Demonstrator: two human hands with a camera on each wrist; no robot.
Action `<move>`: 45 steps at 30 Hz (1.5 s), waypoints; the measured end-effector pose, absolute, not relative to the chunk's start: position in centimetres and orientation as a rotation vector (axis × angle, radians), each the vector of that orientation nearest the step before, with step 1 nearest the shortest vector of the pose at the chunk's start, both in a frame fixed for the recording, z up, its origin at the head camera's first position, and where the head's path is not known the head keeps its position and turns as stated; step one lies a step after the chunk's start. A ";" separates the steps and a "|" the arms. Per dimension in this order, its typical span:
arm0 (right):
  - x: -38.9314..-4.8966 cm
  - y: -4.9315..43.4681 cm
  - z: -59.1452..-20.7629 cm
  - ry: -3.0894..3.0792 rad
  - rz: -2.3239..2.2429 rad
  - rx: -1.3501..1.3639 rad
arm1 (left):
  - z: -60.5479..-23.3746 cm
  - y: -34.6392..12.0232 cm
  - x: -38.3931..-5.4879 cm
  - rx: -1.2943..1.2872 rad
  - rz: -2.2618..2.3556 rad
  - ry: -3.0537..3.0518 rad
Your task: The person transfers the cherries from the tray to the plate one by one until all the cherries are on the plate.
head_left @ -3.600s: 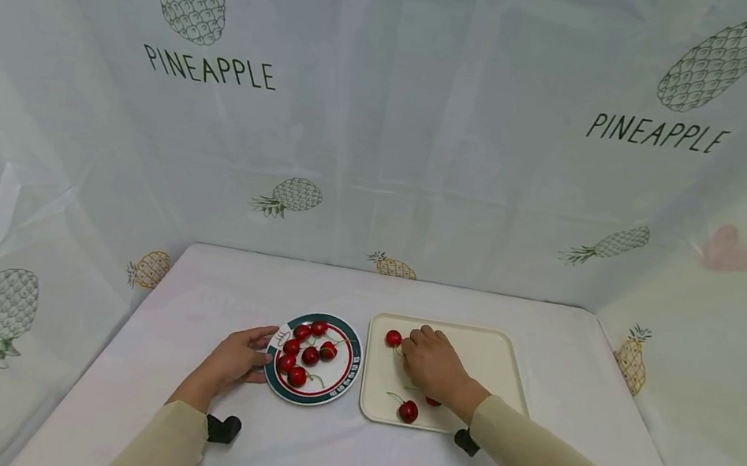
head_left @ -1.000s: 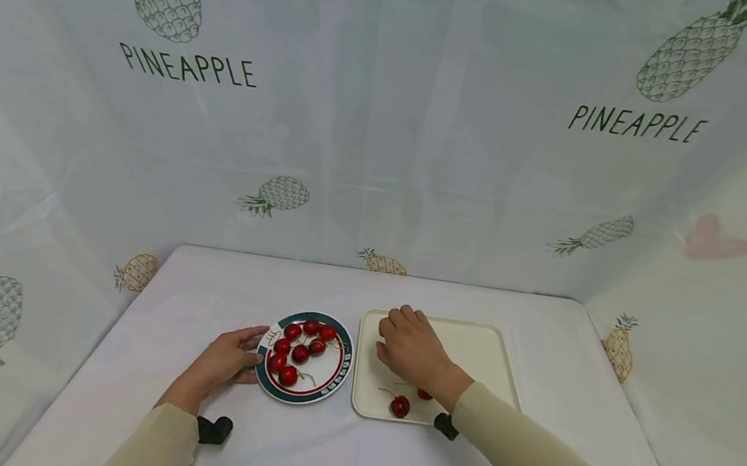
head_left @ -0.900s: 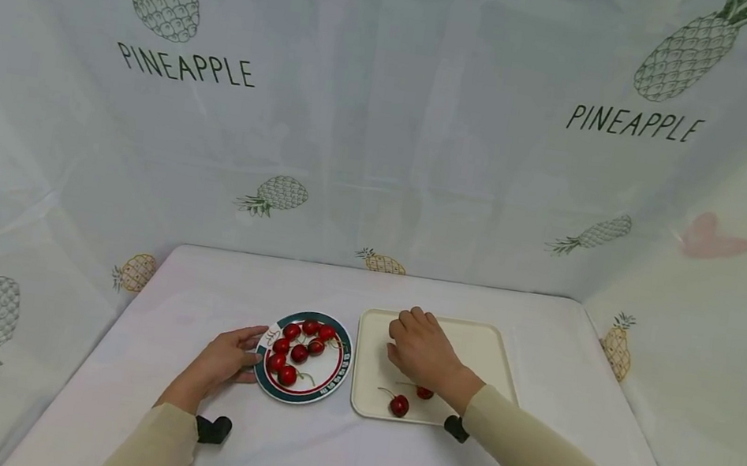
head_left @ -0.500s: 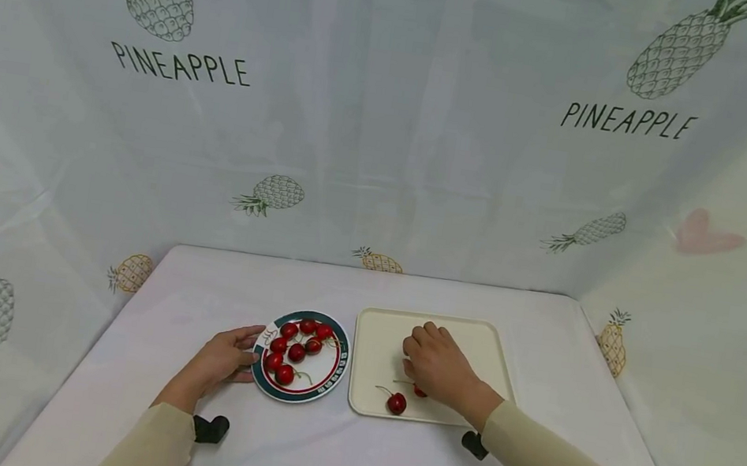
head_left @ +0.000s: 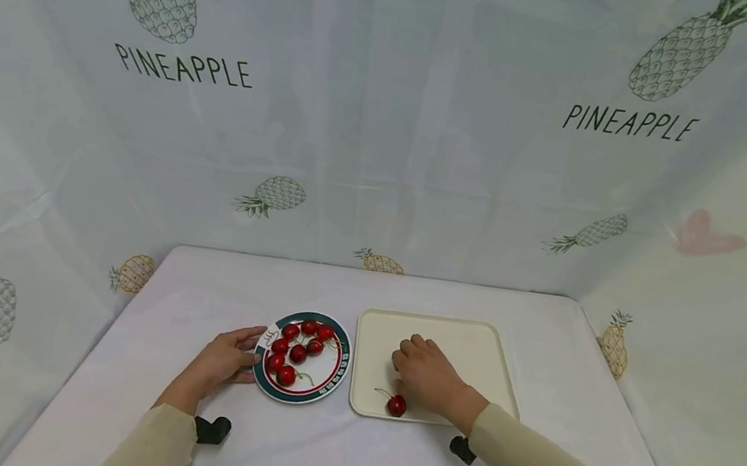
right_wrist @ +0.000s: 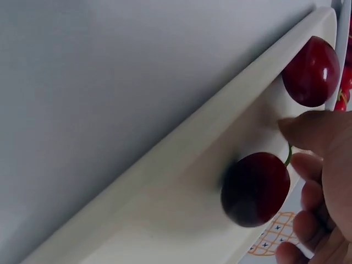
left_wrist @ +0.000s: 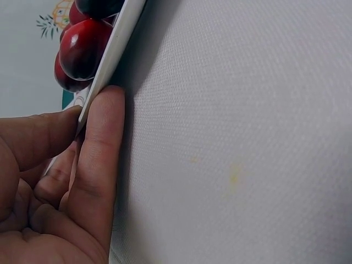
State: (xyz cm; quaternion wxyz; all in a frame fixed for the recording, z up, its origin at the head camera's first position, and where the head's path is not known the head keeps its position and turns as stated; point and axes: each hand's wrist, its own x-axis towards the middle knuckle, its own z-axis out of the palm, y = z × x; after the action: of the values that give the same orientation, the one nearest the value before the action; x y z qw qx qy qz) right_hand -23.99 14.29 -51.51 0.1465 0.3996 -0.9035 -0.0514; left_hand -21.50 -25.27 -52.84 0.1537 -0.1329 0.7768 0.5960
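Note:
In the left wrist view, my left hand [left_wrist: 77, 181] pinches the rim of a round plate [head_left: 342, 364], thumb above and a finger beneath. The plate, white with a green band, bears several red cherries [head_left: 297, 354]. My right hand [head_left: 428, 376] is low over a cream tray [head_left: 487, 344], fingers bent. In the right wrist view, its thumb and index finger are at the green stem of a dark red cherry [right_wrist: 256, 190]; I cannot tell if they grip it. The hand hides this cherry in the head view. Another cherry [head_left: 396, 405] lies near the tray's front left corner.
Plate and tray sit side by side on a white-covered table [head_left: 284, 459], a narrow gap between them. Behind and at the sides hangs a pale curtain [head_left: 388, 131] printed with pineapples. A black wrist strap piece [head_left: 213, 430] shows below the left hand.
A cherry from the tray's back left is now on the plate. My right hand has moved from the tray's left side to over the cherry near the front. The left hand keeps its hold.

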 end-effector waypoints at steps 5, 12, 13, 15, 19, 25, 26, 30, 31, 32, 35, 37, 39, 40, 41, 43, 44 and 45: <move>-24.7 14.3 -51.2 -2.682 -0.116 1.050 | -52.8 -25.1 -21.6 -0.390 1.698 2.229; -26.0 16.1 -50.2 -2.796 -0.086 0.927 | -52.7 -25.0 -21.7 -0.379 1.692 2.239; -26.1 16.5 -50.1 -2.793 -0.069 0.938 | -52.7 -25.0 -21.7 -0.385 1.692 2.236; -26.2 17.2 -49.9 -2.783 -0.016 0.973 | -52.6 -25.1 -21.7 -0.379 1.689 2.237; -26.2 18.2 -49.9 -2.742 0.038 1.134 | -52.6 -25.2 -21.7 -0.366 1.682 2.249; -26.2 18.6 -50.3 -2.700 -0.007 1.337 | -52.7 -25.1 -21.9 -0.376 1.681 2.245; -26.2 18.7 -50.4 -2.698 -0.011 1.343 | -52.7 -25.1 -21.9 -0.383 1.685 2.243; -26.3 19.0 -50.7 -2.680 -0.007 1.316 | -52.8 -25.1 -21.8 -0.377 1.680 2.248; -26.3 19.2 -50.7 -2.678 0.001 1.305 | -52.9 -25.1 -21.8 -0.377 1.681 2.248; -26.3 19.4 -50.7 -2.676 0.015 1.294 | -52.9 -25.1 -21.8 -0.377 1.683 2.248; -26.3 20.1 -50.9 -2.678 0.053 1.267 | -53.0 -25.2 -21.7 -0.373 1.688 2.242; -26.3 20.7 -51.0 -2.685 0.080 1.256 | -53.0 -25.2 -21.7 -0.374 1.691 2.239; -26.2 21.2 -51.1 -2.685 0.092 1.252 | -53.0 -25.2 -21.7 -0.372 1.692 2.237; -26.2 21.4 -51.1 -2.683 0.100 1.255 | -53.0 -25.2 -21.7 -0.370 1.690 2.239; -26.1 21.5 -51.2 -2.676 0.100 1.259 | -53.0 -25.3 -21.7 -0.370 1.688 2.241; -25.9 21.8 -51.3 -2.654 0.094 1.266 | -53.1 -25.2 -21.7 -0.370 1.688 2.242; -25.9 21.8 -51.4 -2.637 0.094 1.270 | -53.1 -25.2 -21.7 -0.369 1.686 2.244; -25.8 21.9 -51.4 -2.621 0.094 1.272 | -53.1 -25.2 -21.7 -0.370 1.687 2.243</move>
State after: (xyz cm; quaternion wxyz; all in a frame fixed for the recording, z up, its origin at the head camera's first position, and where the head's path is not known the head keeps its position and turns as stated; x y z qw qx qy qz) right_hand -25.81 21.85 -51.43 0.1132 0.4334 -0.8935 0.0322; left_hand -21.74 -25.23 -53.11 0.1549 -0.1293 0.7827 0.5887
